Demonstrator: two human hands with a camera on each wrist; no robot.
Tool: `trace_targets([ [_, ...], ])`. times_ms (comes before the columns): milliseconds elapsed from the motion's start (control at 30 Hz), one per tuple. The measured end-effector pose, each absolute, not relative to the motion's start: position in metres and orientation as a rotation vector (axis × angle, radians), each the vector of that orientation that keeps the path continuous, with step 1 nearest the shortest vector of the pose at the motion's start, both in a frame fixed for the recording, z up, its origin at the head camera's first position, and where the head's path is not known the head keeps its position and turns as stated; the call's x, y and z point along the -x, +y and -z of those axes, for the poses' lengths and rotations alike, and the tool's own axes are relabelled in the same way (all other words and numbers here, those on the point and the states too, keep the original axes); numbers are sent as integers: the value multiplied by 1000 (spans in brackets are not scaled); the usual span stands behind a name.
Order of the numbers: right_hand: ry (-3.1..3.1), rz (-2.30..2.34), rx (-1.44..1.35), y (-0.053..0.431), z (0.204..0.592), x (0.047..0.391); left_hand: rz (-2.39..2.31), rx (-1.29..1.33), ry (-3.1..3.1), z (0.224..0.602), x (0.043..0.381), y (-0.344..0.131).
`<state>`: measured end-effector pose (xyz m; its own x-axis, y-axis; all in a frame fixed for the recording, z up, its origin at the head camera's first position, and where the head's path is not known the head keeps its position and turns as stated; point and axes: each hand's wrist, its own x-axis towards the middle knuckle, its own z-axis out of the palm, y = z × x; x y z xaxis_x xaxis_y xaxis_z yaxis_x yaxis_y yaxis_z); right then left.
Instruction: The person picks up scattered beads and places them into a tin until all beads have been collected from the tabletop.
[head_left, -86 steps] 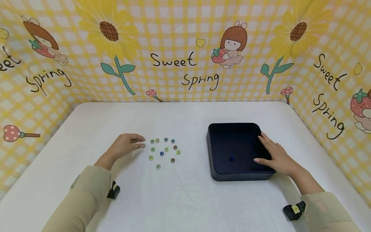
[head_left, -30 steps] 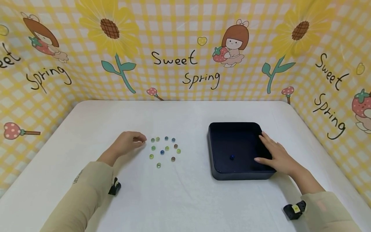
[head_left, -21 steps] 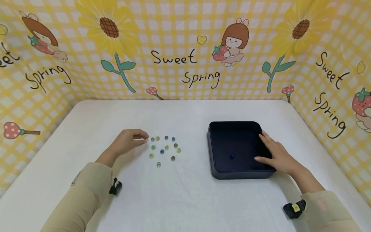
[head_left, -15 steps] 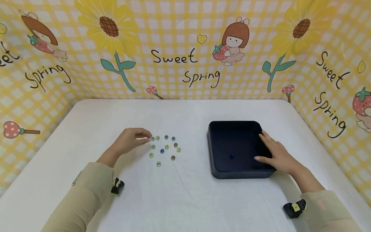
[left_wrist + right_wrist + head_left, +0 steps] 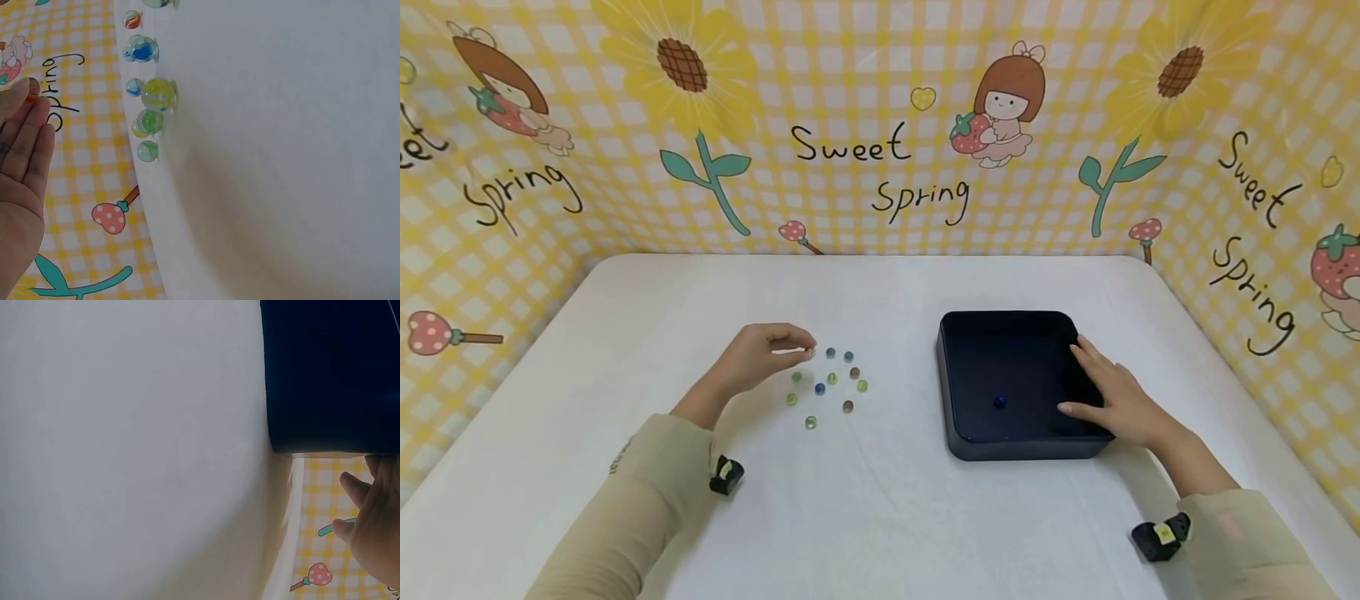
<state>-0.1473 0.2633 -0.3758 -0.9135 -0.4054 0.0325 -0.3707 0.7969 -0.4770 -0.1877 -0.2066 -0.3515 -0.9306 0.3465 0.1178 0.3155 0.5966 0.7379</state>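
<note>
My left hand (image 5: 763, 358) pinches a small glass marble (image 5: 32, 91) with red in it between thumb and fingertips. It hovers at the back left of a loose group of several glass marbles on the white table, hiding some of them in the head view. Among these are a blue marble (image 5: 820, 389), a clear green one (image 5: 810, 422) and a brownish one (image 5: 847, 407). On the right, my right hand (image 5: 1123, 408) holds the right wall of a dark blue square tray (image 5: 1026, 450), thumb over the inside and fingers along the outside. One dark blue marble (image 5: 1000, 402) lies in the tray.
The white table (image 5: 880, 517) ends at the back against a yellow checked cloth (image 5: 850, 75), which also rises on both sides. A small black device (image 5: 726, 475) sits at the left cuff, another black device (image 5: 1160, 537) at the right.
My left hand has moved right and slightly back, carrying the marble from beside the group to over its rear marbles. The right hand and the tray have stayed in place.
</note>
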Motion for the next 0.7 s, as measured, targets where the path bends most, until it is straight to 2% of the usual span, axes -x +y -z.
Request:
trace_targets([
  [700, 2919, 752, 631, 263, 375, 147, -1481, -664, 2626, 345, 188, -167],
])
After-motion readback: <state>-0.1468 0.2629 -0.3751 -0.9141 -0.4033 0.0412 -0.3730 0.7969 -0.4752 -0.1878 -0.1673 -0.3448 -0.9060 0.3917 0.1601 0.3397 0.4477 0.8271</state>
